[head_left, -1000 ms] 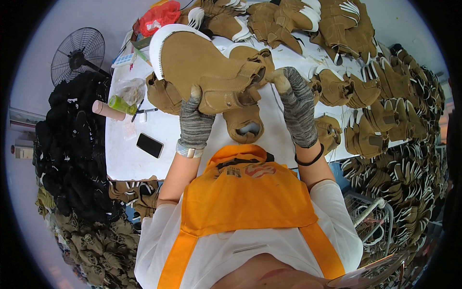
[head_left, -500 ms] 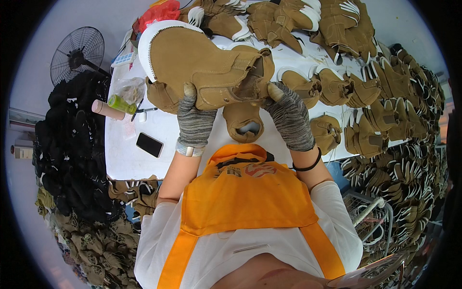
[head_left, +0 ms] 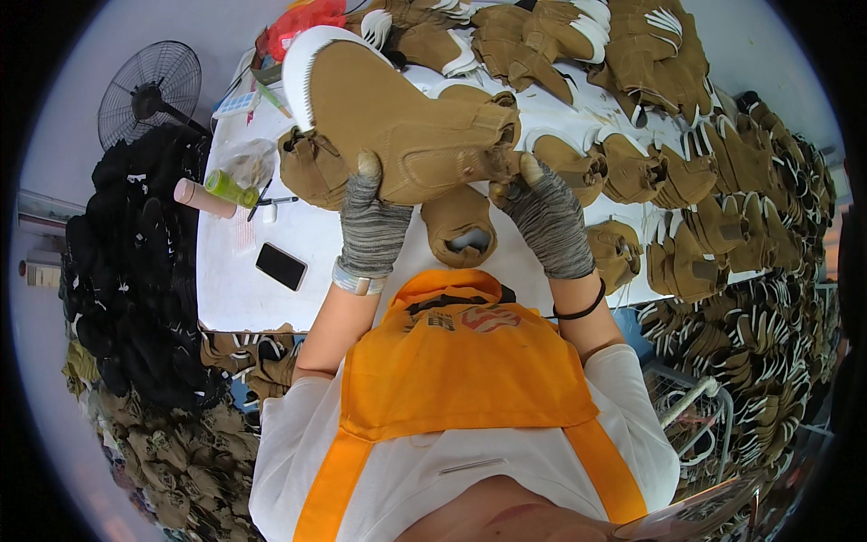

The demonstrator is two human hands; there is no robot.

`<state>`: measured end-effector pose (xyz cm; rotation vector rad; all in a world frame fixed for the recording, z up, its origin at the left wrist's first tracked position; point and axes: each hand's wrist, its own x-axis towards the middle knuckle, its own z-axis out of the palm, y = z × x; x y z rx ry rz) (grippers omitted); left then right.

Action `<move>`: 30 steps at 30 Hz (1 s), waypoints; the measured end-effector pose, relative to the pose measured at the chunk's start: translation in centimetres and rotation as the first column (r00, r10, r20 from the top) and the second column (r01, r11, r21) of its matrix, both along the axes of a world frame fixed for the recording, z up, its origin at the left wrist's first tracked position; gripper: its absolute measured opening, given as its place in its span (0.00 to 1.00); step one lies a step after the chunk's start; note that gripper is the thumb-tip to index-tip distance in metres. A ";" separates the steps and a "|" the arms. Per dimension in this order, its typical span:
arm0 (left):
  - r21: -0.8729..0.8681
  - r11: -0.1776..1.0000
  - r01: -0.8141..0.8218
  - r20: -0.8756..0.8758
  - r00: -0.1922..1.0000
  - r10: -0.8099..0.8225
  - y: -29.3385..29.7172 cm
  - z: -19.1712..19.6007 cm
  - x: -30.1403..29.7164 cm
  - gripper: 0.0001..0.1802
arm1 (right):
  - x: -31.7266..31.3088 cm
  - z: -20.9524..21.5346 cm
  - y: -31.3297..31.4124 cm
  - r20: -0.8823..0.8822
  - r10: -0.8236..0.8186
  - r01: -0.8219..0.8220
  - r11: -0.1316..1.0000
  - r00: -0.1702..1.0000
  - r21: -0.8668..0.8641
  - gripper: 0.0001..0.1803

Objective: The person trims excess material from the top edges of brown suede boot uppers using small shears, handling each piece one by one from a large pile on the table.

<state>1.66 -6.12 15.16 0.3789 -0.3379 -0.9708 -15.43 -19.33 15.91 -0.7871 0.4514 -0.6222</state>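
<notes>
Raised above the table, a brown boot upper (head_left: pixel 361 108) with a stitched white toe edge lies across both hands, its toe to the upper left. My left hand (head_left: pixel 373 226), in a grey striped fingerless glove, grips its lower edge near the middle, thumb on top. At the ankle end on the right, my gloved right hand (head_left: pixel 547 221) pinches the edge, thumb uppermost. Fingers beneath the upper are hidden. Another brown upper (head_left: pixel 456 230) stands below it on the table, its opening toward me. One more upper (head_left: pixel 312 172) shows partly behind the toe.
On the white table (head_left: pixel 230 298) are a phone (head_left: pixel 281 266), a green bottle (head_left: pixel 230 190), a pink cup (head_left: pixel 204 197) and pens. Rows of brown uppers (head_left: pixel 691 172) fill the right side; piles (head_left: pixel 533 45) line the back. A fan (head_left: pixel 149 95) and black uppers (head_left: pixel 135 271) stand left.
The held boot upper has tilted and shifted slightly right, so its toe looks narrower and its side panel shows more. Its ankle opening is less visible. Both hands keep their grip.
</notes>
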 end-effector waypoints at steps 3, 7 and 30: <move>0.029 0.999 0.024 -0.055 0.998 -0.022 -0.3 0.2 -0.4 0.35 | -0.4 -1.4 -1.1 0.093 0.036 -0.052 0.983 0.995 0.173 0.16; 0.018 0.994 0.109 -0.137 0.985 -0.106 -0.1 0.0 -0.4 0.33 | -0.4 -0.7 -1.0 0.047 -0.018 0.006 0.972 0.999 0.237 0.14; -0.025 0.976 0.214 -0.177 0.960 -0.215 -0.5 -0.2 -0.6 0.32 | -1.0 -2.1 -2.0 -0.092 -0.030 0.018 0.991 0.995 -0.134 0.16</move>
